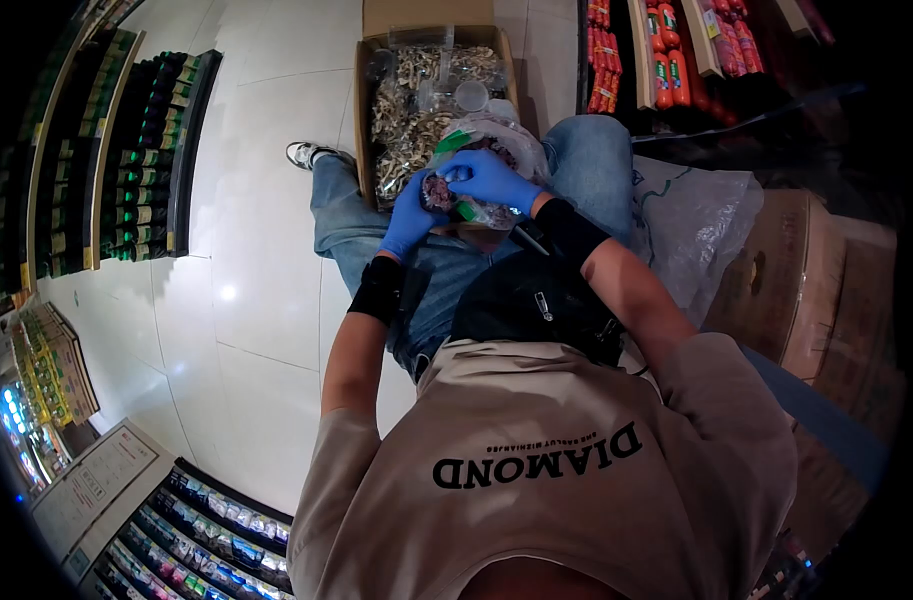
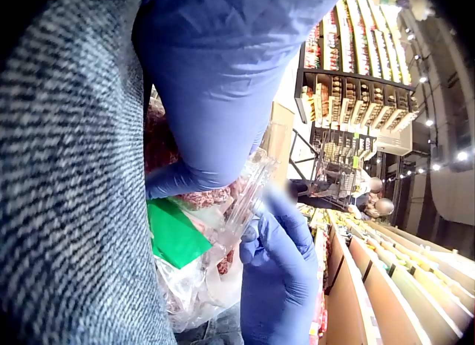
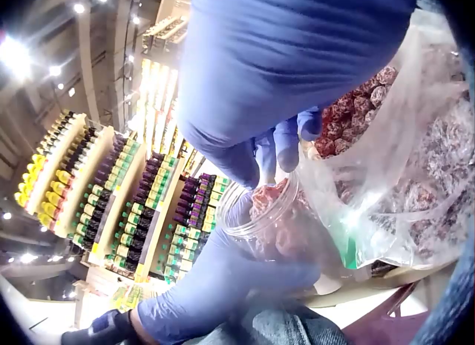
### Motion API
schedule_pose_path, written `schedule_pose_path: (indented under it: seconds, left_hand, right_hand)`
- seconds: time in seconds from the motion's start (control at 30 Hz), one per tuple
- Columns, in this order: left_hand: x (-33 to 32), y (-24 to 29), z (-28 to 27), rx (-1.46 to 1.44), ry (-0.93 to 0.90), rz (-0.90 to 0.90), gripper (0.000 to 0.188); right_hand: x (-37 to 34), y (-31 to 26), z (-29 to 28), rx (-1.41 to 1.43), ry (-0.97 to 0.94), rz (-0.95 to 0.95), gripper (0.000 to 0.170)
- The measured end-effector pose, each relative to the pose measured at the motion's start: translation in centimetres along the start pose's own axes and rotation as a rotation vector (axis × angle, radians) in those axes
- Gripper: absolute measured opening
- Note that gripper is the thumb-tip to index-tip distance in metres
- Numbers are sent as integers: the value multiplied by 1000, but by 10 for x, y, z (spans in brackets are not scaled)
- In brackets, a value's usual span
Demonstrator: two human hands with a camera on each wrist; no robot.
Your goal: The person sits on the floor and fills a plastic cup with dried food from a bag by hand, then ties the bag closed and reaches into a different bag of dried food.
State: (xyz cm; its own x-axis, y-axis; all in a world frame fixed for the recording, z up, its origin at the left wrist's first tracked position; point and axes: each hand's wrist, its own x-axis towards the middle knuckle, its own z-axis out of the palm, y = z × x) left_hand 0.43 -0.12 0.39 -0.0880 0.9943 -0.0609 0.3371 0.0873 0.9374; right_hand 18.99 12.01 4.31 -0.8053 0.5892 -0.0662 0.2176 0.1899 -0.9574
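A clear round jar (image 3: 261, 220) with dark red, sugary-looking dried fruit (image 1: 437, 193) inside sits in my left hand (image 1: 411, 217), its fingers curled round the wall. My right hand (image 1: 493, 182) is bent over the jar's mouth, fingertips (image 3: 288, 158) at the rim above the fruit; whether they pinch a piece is hidden. Beside the jar, an open clear plastic bag (image 3: 386, 189) with green patches (image 2: 177, 234) holds more of the same fruit. In the left wrist view my right hand (image 2: 278, 289) meets the jar's rim (image 2: 256, 193) from the other side.
Between the legs stands an open cardboard box (image 1: 364, 120) with dried slices and clear containers (image 1: 470, 96). A crumpled plastic sheet (image 1: 701, 225) and cardboard boxes (image 1: 766, 270) lie at the right. Store shelves (image 1: 106, 150) line the left; packaged sausages (image 1: 668, 60) fill a rack at top right.
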Motion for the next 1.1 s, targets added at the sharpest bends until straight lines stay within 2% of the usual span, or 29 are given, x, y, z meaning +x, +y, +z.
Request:
schedule_pose_path:
  seconds: [0.07, 0.1, 0.17, 0.2, 0.23, 0.3, 0.33, 0.4, 0.43, 0.5, 0.6, 0.73, 0.93, 1.1]
  left_hand:
    - [1, 1, 0, -51, -11, -10, 85]
    - [0, 1, -1, -50, -11, -11, 85]
    - [0, 2, -1, 5, 11, 12, 84]
    - [-1, 2, -1, 6, 11, 12, 84]
    - [-1, 2, -1, 7, 8, 0, 84]
    - [0, 0, 0, 6, 4, -11, 84]
    - [1, -4, 0, 2, 0, -9, 85]
    - [1, -6, 0, -1, -3, -6, 85]
    - [1, -6, 0, 6, -1, -1, 86]
    - [1, -7, 0, 13, 1, 5, 86]
    - [2, -11, 1, 17, -1, 29, 86]
    - [2, -8, 0, 9, -2, 6, 84]
    - [4, -22, 2, -11, -9, 26, 86]
    - [2, -16, 1, 21, 7, 28, 88]
  right_hand:
    - [0, 1, 3, 27, 128, -65, 18]
    - [1, 7, 2, 28, 127, -65, 18]
    - [5, 20, -3, -10, 319, -52, 18]
    - [5, 23, -4, -7, 400, -139, 15]
    - [6, 26, -6, -7, 400, -139, 15]
    - [6, 38, -11, -374, 394, -5, 15]
    - [4, 48, -11, -375, 394, -5, 15]
    - [0, 58, -10, -788, 363, -81, 25]
    - [-1, 58, -9, -788, 363, -81, 25]
    - [-4, 57, -7, -860, 279, 51, 38]
    - [-3, 55, -5, -842, 299, 74, 42]
    - [-3, 53, -6, -776, 257, 122, 43]
    - [-2, 58, -8, -852, 256, 27, 42]
    - [-1, 59, -7, -814, 237, 90, 41]
